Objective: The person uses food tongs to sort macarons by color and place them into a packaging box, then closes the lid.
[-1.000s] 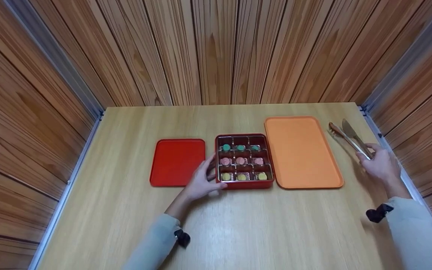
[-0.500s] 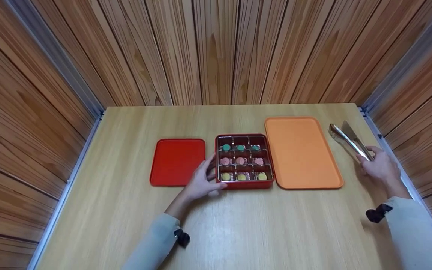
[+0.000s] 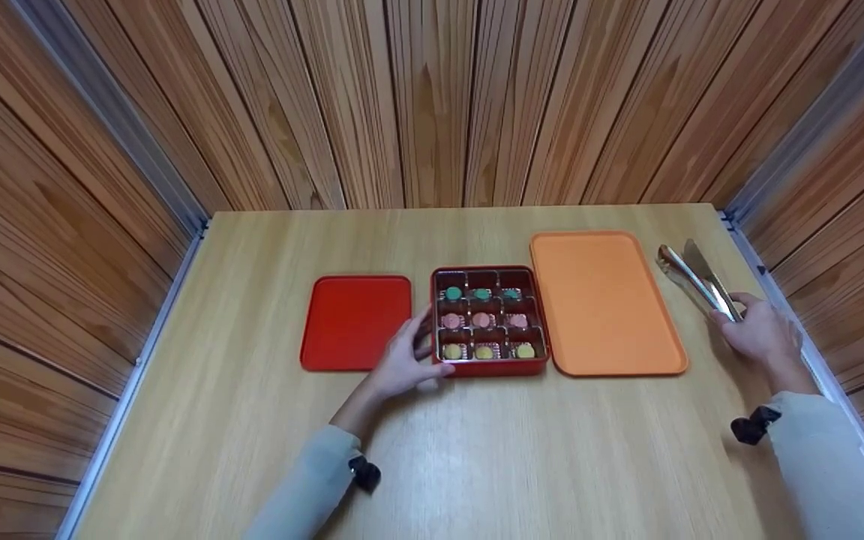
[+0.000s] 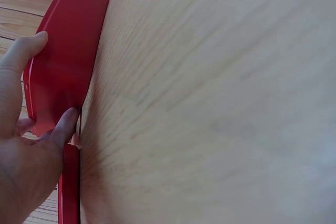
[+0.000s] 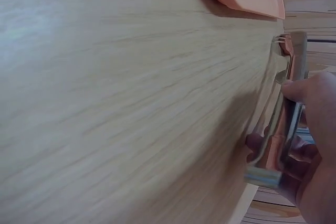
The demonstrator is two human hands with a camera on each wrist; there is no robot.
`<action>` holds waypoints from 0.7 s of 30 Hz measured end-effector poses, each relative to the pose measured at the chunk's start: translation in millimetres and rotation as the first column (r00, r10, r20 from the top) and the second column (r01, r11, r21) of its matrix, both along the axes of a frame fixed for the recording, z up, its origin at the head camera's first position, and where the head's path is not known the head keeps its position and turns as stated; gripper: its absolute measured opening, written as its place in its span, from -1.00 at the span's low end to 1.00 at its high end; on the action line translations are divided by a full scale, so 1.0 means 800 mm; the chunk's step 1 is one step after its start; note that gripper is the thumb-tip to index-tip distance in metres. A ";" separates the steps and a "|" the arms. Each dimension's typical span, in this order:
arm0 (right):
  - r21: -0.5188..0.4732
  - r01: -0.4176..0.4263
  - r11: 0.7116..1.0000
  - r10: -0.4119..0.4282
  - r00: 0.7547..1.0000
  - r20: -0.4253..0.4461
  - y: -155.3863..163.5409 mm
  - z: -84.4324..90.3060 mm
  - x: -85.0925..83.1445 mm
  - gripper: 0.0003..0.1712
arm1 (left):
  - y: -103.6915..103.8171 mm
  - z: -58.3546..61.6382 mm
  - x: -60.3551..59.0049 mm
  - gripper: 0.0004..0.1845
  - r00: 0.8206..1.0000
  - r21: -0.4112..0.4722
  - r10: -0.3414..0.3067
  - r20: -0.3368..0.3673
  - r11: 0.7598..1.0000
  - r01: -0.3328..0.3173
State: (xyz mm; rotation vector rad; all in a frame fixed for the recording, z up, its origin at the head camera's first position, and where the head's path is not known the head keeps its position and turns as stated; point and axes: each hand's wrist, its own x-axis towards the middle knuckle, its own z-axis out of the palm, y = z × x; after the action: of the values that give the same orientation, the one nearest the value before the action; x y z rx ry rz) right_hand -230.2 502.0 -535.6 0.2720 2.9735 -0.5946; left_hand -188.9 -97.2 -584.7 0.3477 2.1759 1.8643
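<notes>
A red box (image 3: 499, 367) with a divided insert stands mid-table. In its compartments lie small round sweets in rows: green (image 3: 453, 293), pink (image 3: 481, 320) and yellow (image 3: 525, 350). My left hand (image 3: 402, 365) holds the box's near left corner; in the left wrist view the thumb (image 4: 32, 45) presses its red wall. At the far right, my right hand (image 3: 762, 334) grips metal tongs (image 3: 693, 281) with two unlike ends, one clawed and one a flat blade. The right wrist view shows the tongs' bent end (image 5: 262, 176) inside the hand, arms spread apart.
Left of the box lies a shallow red square lid or tray (image 3: 357, 322). An orange tray (image 3: 604, 300) lies close against the box's right side, between it and the tongs. Wood-panelled walls (image 3: 432, 105) enclose the table's back and sides.
The tongs have turned slightly in my right hand, so the clawed arm shows more of its shiny side. The left hand, box and trays stay in place.
</notes>
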 end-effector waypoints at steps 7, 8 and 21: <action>-0.027 0.012 1.000 -0.011 0.999 0.033 -0.004 -0.002 0.001 -0.09 | 0.001 0.000 0.000 0.27 1.000 0.000 0.012 0.015 1.000 -0.012; -0.031 0.013 0.999 -0.012 0.999 0.038 -0.005 -0.001 0.002 -0.09 | 0.001 0.000 0.000 0.27 1.000 -0.001 0.011 0.010 1.000 -0.011; -0.052 0.012 0.999 -0.011 1.000 0.016 -0.003 -0.007 0.005 -0.03 | 0.000 0.000 0.000 0.28 1.000 0.003 0.001 0.004 1.000 -0.001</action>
State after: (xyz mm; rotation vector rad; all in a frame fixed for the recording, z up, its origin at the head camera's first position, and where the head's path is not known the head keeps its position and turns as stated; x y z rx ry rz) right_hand -226.2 499.2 -541.2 0.2877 2.9385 -0.6672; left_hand -188.8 -97.6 -585.1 0.3433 2.1714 1.8682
